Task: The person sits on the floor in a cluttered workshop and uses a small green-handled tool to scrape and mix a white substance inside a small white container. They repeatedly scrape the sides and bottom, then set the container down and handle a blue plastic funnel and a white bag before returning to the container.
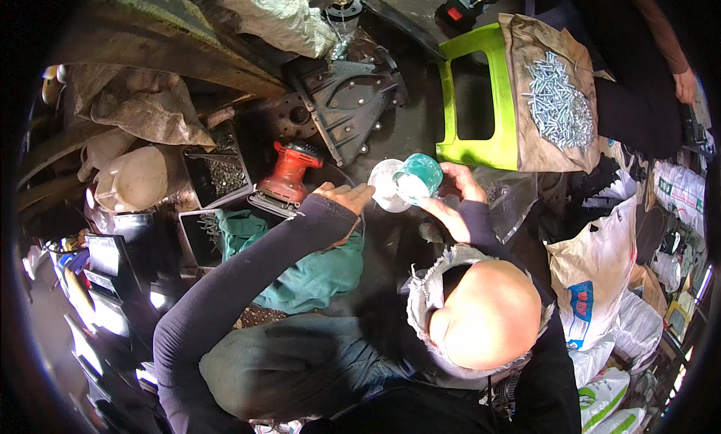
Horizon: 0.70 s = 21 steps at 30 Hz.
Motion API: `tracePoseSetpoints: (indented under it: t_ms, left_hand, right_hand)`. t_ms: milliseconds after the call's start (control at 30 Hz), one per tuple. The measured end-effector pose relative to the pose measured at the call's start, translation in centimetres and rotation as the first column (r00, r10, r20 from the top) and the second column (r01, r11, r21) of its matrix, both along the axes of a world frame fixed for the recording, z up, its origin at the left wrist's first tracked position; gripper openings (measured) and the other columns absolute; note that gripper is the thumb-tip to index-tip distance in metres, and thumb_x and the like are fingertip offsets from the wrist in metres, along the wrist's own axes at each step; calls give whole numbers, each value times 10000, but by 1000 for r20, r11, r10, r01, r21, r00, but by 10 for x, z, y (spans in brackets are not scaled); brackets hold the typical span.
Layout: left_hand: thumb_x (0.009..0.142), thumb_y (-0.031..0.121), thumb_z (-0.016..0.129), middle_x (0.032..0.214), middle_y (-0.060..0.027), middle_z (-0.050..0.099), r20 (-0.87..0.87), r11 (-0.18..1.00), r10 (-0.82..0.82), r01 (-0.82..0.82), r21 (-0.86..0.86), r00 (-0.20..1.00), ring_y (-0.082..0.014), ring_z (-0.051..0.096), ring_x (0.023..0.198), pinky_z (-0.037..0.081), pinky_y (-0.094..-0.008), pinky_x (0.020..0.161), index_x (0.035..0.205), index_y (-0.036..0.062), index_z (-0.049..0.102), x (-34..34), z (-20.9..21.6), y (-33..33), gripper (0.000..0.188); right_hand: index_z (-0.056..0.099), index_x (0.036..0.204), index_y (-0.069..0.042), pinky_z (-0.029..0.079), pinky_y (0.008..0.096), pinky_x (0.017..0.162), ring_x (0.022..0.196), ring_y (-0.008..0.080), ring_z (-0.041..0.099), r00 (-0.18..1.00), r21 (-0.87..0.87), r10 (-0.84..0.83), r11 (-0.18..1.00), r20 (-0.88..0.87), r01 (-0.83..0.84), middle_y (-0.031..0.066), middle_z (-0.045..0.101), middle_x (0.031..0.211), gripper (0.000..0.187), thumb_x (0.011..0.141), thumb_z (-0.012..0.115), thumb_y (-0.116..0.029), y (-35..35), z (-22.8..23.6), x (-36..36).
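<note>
My left hand (345,199) reaches in with its fingers closed against the edge of a whitish, translucent round tub (384,186). Curled around a green round tub (422,171), my right hand (460,197) keeps it tilted so that it overlaps the whitish one. White material shows at the green tub's opening. How far the left thumb wraps the whitish tub is hidden. Just left of my left hand stands a red power sander (289,175). A green cloth (319,272) lies beneath my left forearm.
A lime-green stool (492,96) bears brown sacking (518,51) and a heap of screws (556,103). Behind my hands lies a dark ribbed metal part (345,107). Fastener bins (225,175) stand left; sacks (597,276) stand right. Another person's hand (685,86) shows far right.
</note>
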State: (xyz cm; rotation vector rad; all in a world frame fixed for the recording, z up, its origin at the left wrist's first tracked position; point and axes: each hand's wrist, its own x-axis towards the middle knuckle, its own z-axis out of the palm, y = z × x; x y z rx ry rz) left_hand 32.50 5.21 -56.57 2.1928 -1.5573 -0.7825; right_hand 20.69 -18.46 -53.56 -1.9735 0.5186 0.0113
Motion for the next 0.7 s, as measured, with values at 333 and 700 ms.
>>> tracePoseSetpoints:
  t_ms: [333, 700]
  left_hand:
    - [702, 88, 606, 1253, -147, 567, -41, 995, -43, 46, 87, 998, -250, 625, 1015, 465, -386, 838, 1340, -29, 391, 0, 3, -5, 683]
    - [698, 63, 624, 1317, -137, 536, -51, 993, -28, 34, 113, 998, -252, 631, 1004, 465, -405, 848, 1373, -7, 360, -1, 4, -5, 728]
  right_hand:
    - [508, 1138, -46, 481, 424, 802, 926, 357, 581, 911, -493, 328, 853, 249, -172, 163, 577, 1042, 665, 565, 842, -91, 23, -14, 1]
    - [515, 1132, -28, 492, 314, 773, 864, 219, 601, 995, -371, 81, 927, 56, -55, 117, 589, 1013, 601, 643, 847, -137, 23, -13, 0]
